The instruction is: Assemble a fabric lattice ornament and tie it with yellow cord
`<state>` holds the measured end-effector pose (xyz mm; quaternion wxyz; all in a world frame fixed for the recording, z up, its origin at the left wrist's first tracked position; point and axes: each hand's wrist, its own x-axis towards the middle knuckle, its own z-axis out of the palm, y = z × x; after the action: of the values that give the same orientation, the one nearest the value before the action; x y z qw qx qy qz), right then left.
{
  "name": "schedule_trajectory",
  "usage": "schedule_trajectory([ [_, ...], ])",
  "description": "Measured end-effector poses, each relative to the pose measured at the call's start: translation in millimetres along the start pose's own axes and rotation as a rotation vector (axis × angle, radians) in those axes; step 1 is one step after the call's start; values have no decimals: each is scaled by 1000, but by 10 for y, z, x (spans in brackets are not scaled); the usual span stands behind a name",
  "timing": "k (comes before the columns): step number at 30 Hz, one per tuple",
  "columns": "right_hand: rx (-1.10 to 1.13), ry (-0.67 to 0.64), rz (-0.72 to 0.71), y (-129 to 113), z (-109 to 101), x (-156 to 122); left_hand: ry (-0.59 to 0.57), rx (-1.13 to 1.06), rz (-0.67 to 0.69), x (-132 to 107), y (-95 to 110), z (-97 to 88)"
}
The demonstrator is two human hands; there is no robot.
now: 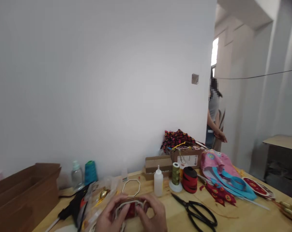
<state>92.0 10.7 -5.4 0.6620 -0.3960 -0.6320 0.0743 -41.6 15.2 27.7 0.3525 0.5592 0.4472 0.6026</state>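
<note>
At the bottom edge of the view both my hands hold a small red patterned piece with a white rim. My left hand grips its left side with the fingers curled. My right hand closes over its right side. The piece sits just above the wooden table. A white octagonal frame lies flat just beyond my hands, and a white squeeze bottle stands to its right.
Black scissors lie right of my hands. A glue gun, a clear bottle, a teal thread cone and an open cardboard box stand left. Thread spool, red ribbon roll, fabric and boxes sit behind. A person stands in the doorway.
</note>
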Motion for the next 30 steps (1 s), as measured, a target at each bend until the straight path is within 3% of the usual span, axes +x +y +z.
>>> schedule_trajectory([
  [2, 23, 26, -25, -118, -78, 23, -14, 54, 107, -27, 63, -10],
  [5, 43, 17, -85, -205, -146, 36, -68, 81, 158, -78, 130, -9],
  [12, 28, -46, -129, -235, -151, 21, -33, 3, 149, -163, 96, -19],
  [20, 99, -79, -156, -220, -146, -7, -10, 77, 160, -236, 67, -101],
  [25, 88, -107, -94, -222, -130, -15, -23, 104, 185, -230, 66, -115],
  [30, 58, -130, -32, -205, -114, -22, 21, 112, 99, -204, 20, -105],
])
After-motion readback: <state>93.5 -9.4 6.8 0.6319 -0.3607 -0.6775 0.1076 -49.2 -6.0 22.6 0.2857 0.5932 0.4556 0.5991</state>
